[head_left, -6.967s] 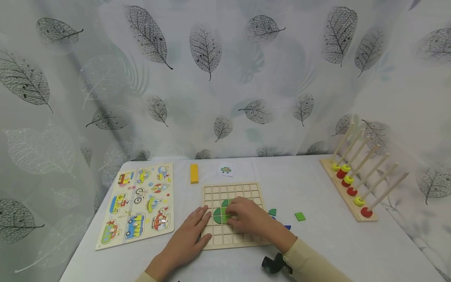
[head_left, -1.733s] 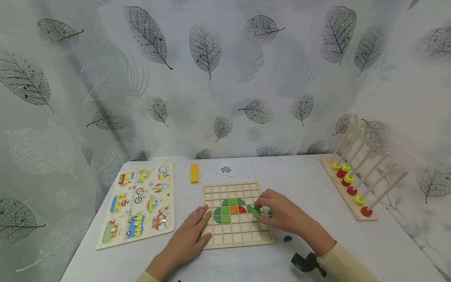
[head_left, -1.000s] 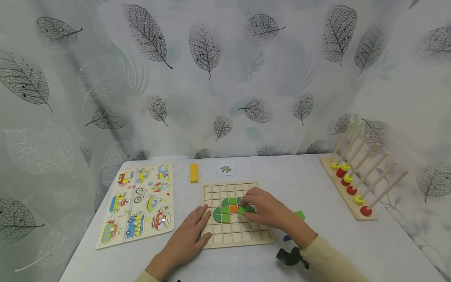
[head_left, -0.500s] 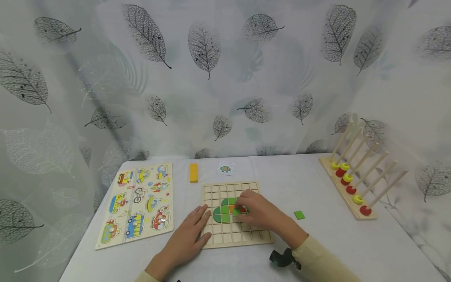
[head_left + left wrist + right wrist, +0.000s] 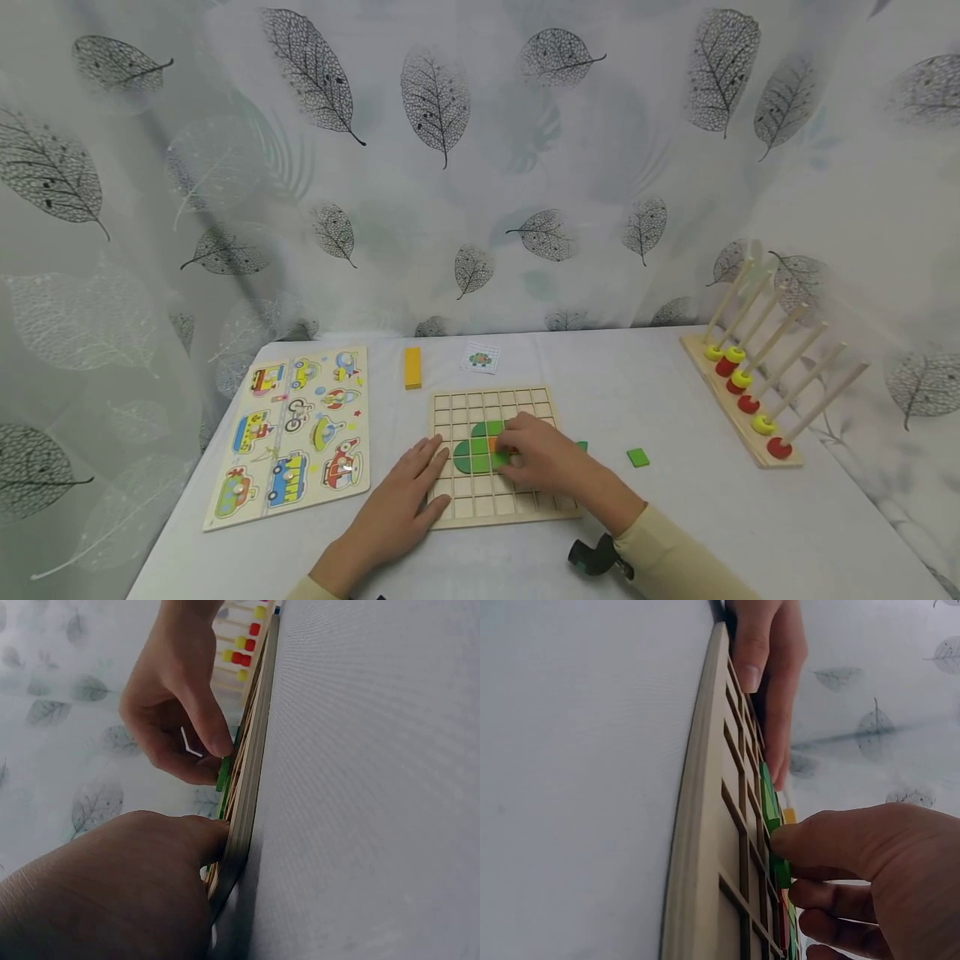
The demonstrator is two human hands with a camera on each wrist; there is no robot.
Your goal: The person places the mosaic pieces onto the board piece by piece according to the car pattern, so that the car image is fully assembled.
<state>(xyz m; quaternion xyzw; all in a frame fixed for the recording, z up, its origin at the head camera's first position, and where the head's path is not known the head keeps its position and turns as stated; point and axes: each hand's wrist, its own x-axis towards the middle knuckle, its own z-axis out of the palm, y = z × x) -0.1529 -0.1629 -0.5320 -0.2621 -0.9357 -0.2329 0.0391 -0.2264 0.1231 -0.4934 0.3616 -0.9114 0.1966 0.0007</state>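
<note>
My left hand (image 5: 397, 500) lies with fingers extended along the left edge of a wooden grid board (image 5: 495, 510). Over the board's middle, my right hand (image 5: 551, 457) pinches a green square tile (image 5: 781, 871) between thumb and fingers. That tile is right at the grid, beside the green tiles (image 5: 480, 446) and just below an orange square tile (image 5: 492, 445). Curved dark green pieces (image 5: 462, 457) sit among them in the cells. In the right wrist view, red pieces (image 5: 784, 919) show past the pinched tile; in the head view my right hand covers that part.
Another green square (image 5: 638, 457) lies right of the board, with a dark green piece (image 5: 582, 445) at the board's edge. Behind are a pattern card (image 5: 481, 358) and a yellow block (image 5: 413, 368). A vehicle puzzle (image 5: 292, 433) is left, a peg rack (image 5: 750, 408) right.
The right hand has carried the green square tile leftward from the board's right edge to its middle. Compared with seven seconds ago, more pieces fill the grid. The left hand has stayed put.
</note>
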